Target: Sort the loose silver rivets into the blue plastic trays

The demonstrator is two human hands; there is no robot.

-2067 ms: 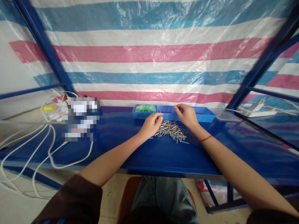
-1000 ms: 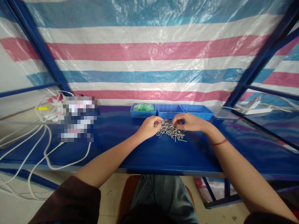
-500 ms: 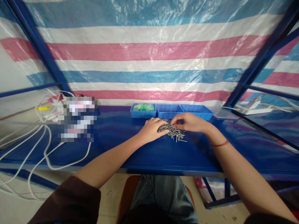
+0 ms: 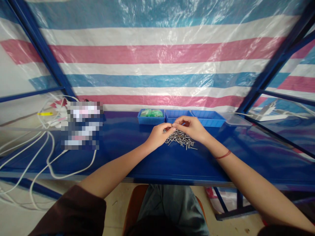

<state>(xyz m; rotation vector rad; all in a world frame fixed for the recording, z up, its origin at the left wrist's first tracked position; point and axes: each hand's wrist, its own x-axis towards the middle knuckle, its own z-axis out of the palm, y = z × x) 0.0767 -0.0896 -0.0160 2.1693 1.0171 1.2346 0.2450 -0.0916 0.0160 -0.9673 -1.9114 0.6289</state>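
The pile (image 4: pixel 181 140) consists of slim, straight, glossy metal pieces, lying loose at the middle of the smooth blue table (image 4: pixel 157 165). The left hand (image 4: pixel 158 135) is at the pile's left side; the right hand (image 4: pixel 193 128) is above its far right part. The fingertips of both meet over the far edge. From here I cannot tell whether either grip is closed on a metal piece.

Three ribbed blue plastic bins stand behind: the left bin (image 4: pixel 150 121) contains green material; the middle bin (image 4: pixel 172 114) is partly masked by the right hand; the right bin (image 4: pixel 213 123) adjoins it. A striped, creased plastic sheet (image 4: pixel 159 54) bounds the rear. White cables (image 4: pixel 50 167) cross the table's left end. Blue tabletop extends from the pile to the straight front edge.
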